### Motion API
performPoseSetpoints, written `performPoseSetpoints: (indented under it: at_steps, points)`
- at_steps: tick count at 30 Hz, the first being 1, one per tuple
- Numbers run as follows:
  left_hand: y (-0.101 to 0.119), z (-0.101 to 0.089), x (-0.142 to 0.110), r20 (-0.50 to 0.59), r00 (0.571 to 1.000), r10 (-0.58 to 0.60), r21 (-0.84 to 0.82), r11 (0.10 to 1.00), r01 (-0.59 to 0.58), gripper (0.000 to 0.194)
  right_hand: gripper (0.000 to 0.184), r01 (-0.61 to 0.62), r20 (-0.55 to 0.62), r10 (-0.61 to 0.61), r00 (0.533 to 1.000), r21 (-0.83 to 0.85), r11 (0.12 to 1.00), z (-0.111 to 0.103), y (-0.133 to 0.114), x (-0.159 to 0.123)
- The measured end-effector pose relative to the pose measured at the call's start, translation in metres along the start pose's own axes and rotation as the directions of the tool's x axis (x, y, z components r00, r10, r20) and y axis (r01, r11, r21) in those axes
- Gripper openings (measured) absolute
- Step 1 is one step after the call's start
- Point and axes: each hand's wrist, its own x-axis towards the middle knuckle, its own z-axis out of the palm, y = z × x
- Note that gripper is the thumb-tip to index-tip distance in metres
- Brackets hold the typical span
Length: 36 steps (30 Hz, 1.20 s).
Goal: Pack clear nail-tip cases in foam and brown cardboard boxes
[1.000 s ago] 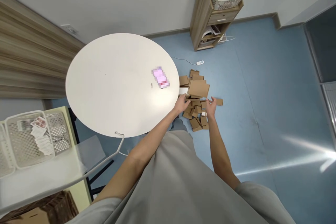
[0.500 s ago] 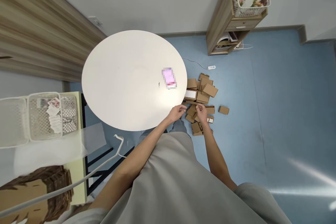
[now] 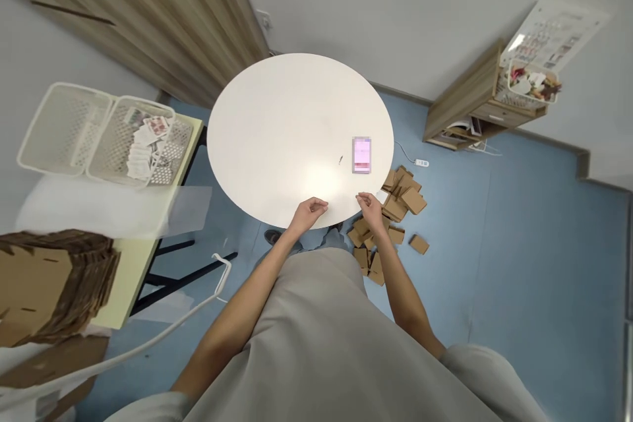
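My left hand (image 3: 307, 213) is over the near edge of the white round table (image 3: 277, 119). Its fingers reach to the right, loosely bent, with the thumb apart from them and nothing in between. Opposite it, my right hand (image 3: 370, 209) hovers at the table's near right edge, fingers half curled and pointing left, and I see nothing in it. The nearest thing to it is a blurred-out pink phone (image 3: 361, 155) lying on the tabletop. A small dark mark or object (image 3: 340, 160), too small to name, lies left of the phone.
Brown cardboard boxes (image 3: 395, 206) are heaped on the blue floor, right of the table. On the left, a yellowish side table (image 3: 129, 264) bears white plastic baskets (image 3: 106, 151) and stacked flat cardboard (image 3: 64, 283). A wooden cabinet (image 3: 462, 102) stands against the wall.
The view has turned and shifted left, so the table and phone appear further right. My hands have moved apart, and the right one has come from above the boxes to the table's edge.
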Motion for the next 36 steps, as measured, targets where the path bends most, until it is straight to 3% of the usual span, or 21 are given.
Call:
performPoseSetpoints:
  at_steps: [6, 14, 20, 24, 28, 36]
  points:
    - [0.004, -0.064, -0.019, -0.135, 0.986, 0.097, -0.153, 0.981, -0.118, 0.035, 0.049, 0.073, 0.081, -0.071, 0.994, -0.018, 0.997, 0.08, -0.042, 0.002]
    - [-0.032, -0.193, -0.062, -0.376, 0.917, 0.135, -0.287, 0.924, -0.254, 0.036, 0.039, 0.182, 0.267, -0.15, 0.952, -0.097, 0.978, 0.213, -0.12, -0.038]
    - [-0.062, -0.284, -0.1, -0.518, 0.846, 0.123, -0.324, 0.888, -0.327, 0.031, 0.039, 0.286, 0.39, -0.215, 0.895, -0.132, 0.949, 0.318, -0.147, -0.065]
    - [-0.077, -0.32, -0.117, -0.608, 0.792, 0.054, -0.37, 0.863, -0.343, 0.029, 0.038, 0.346, 0.475, -0.238, 0.847, -0.155, 0.925, 0.373, -0.161, -0.076]
    - [-0.089, -0.344, -0.125, -0.663, 0.749, 0.024, -0.399, 0.834, -0.38, 0.029, 0.037, 0.441, 0.555, -0.282, 0.783, -0.174, 0.881, 0.413, -0.18, -0.073]
    - [-0.109, -0.403, -0.127, -0.745, 0.662, -0.081, -0.428, 0.819, -0.382, 0.028, 0.041, 0.564, 0.631, -0.337, 0.699, -0.196, 0.802, 0.494, -0.211, -0.027]
